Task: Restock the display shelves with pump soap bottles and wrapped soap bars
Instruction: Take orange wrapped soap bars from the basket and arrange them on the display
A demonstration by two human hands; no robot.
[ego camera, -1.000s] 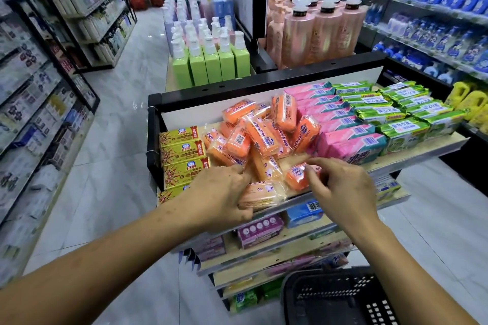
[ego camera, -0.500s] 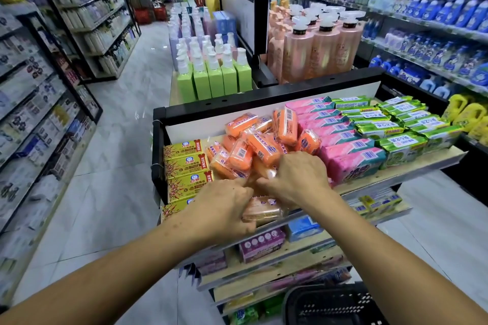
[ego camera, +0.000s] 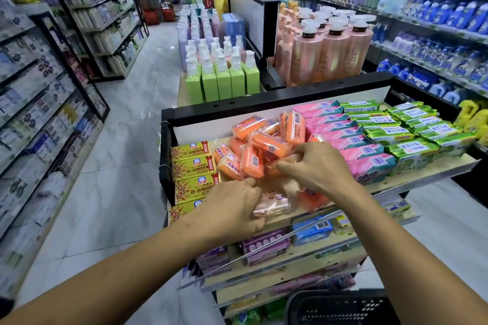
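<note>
At the middle of the top shelf [ego camera: 422, 179], a loose heap of orange wrapped soap bars [ego camera: 258, 145] lies jumbled, some flat, some on edge. The right hand [ego camera: 319, 169] reaches in from five o'clock, its fingers [ego camera: 284, 166] curled down and apparently clamped on one orange bar at the heap's near side. The left hand [ego camera: 232, 206] comes from seven o'clock, fingers bent round a pale peach bar [ego camera: 272, 203] by the shelf's front lip. Yellow boxed soaps [ego camera: 192, 166] are stacked at nine o'clock of the heap. Pink wrapped bars [ego camera: 351, 134], then green wrapped bars [ego camera: 412, 134], run in tidy rows at three o'clock. Green pump bottles [ego camera: 224, 82] and pink pump bottles [ego camera: 330, 53] stand behind at twelve o'clock. A black basket [ego camera: 343, 309] sits low at five o'clock.

The step looks like sorting the heap. It would go best by laying each bar flat, labels facing one way, in rows matching the neighbours and set back from the front lip so none slip off.
</note>
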